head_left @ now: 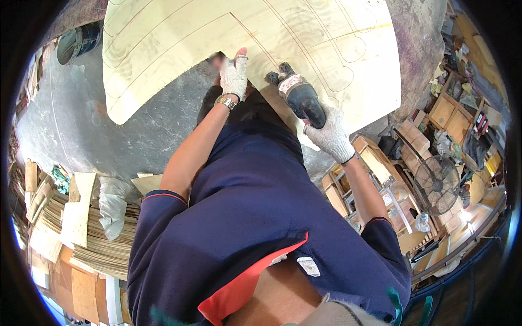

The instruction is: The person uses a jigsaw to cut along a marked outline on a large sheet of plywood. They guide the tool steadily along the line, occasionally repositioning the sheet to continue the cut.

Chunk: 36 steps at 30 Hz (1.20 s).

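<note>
My right hand [331, 135], in a knitted whitish glove, is wrapped round the rear of a dark jigsaw [304, 100] with a pale label. The tool's front end lies over a large pale plywood sheet [179, 51], near its cut inner edge. Curved and straight outlines are drawn on the sheet in reddish lines. My left hand [235, 76], gloved with bare fingertips and a watch [225, 102] at the wrist, grips the sheet at its inner edge. One digit lies on top; the other fingers are partly hidden or blurred. The jigsaw's blade is not visible.
Grey floor [81, 119] lies below the sheet, with a dark round container [76, 44] at the upper left. Stacked thin boards [103, 233] fill the lower left. A black fan [436, 185], wooden frames and scrap crowd the right.
</note>
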{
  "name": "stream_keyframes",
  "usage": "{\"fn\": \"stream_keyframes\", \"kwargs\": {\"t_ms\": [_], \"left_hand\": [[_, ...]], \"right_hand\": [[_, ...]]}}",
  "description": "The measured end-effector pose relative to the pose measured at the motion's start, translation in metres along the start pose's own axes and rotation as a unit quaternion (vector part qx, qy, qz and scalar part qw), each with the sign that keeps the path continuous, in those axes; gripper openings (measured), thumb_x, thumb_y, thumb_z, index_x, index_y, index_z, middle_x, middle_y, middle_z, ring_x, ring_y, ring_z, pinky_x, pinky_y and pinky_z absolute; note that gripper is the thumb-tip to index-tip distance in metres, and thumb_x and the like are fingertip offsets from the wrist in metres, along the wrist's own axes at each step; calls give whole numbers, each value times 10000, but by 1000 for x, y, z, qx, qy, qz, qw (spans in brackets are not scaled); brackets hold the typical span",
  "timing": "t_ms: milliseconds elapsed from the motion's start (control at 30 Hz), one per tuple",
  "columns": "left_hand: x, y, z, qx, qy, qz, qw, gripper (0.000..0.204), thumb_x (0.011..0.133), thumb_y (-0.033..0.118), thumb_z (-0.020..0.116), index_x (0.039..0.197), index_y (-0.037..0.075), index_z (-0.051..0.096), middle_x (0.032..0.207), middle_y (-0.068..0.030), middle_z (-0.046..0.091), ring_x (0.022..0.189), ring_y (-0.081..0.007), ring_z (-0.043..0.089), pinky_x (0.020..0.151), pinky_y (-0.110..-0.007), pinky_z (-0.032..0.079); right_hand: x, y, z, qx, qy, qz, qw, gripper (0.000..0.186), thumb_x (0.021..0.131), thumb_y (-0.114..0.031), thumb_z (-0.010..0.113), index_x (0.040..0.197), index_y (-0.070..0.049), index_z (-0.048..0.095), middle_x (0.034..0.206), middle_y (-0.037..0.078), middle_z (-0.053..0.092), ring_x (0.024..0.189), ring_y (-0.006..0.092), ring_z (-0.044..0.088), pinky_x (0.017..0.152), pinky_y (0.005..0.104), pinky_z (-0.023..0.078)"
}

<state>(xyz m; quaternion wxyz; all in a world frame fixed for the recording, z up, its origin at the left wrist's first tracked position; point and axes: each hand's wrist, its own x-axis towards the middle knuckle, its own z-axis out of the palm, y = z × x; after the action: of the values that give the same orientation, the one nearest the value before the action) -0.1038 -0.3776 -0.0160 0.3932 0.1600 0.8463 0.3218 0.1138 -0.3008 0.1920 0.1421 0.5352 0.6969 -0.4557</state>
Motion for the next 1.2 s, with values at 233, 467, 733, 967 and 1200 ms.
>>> {"fn": "stream_keyframes", "kwargs": {"t_ms": [233,467,733,967,1200], "left_hand": [[-2,-1,3,3,35,28,999,842,963,689,559,1081,-143,612,877,-323,676,897,-492,660,786,-536,497],[3,-4,13,-58,17,-6,998,777,956,684,589,997,-89,649,857,-279,691,846,-418,682,783,-493,525],[-15,-9,28,-54,33,0,998,747,987,673,529,1140,-46,661,1004,-294,713,1008,-479,672,886,-523,507],[-34,-30,49,-133,23,7,991,551,1021,493,621,1168,-37,655,1073,-174,742,961,-270,702,852,-404,539],[-40,-23,26,-178,-44,-1,983,700,994,558,634,1204,-111,628,1116,-209,703,1077,-237,640,957,-351,484]], "right_hand": [[1,-1,0,3,-5,16,1000,375,705,-224,729,1027,-33,720,851,199,721,812,347,719,770,423,560],[3,6,7,7,40,-59,997,294,795,-137,730,1046,14,717,767,140,714,707,182,689,668,373,536],[7,21,3,-10,34,-65,997,265,757,-169,730,947,14,708,779,184,705,734,343,696,705,439,533],[-1,44,-8,-44,-13,-81,996,293,755,-175,707,974,20,708,819,234,714,793,392,717,718,441,546],[-2,32,-12,-64,-10,-83,994,345,723,-235,720,977,-1,711,770,189,714,740,329,727,723,418,557]]}}
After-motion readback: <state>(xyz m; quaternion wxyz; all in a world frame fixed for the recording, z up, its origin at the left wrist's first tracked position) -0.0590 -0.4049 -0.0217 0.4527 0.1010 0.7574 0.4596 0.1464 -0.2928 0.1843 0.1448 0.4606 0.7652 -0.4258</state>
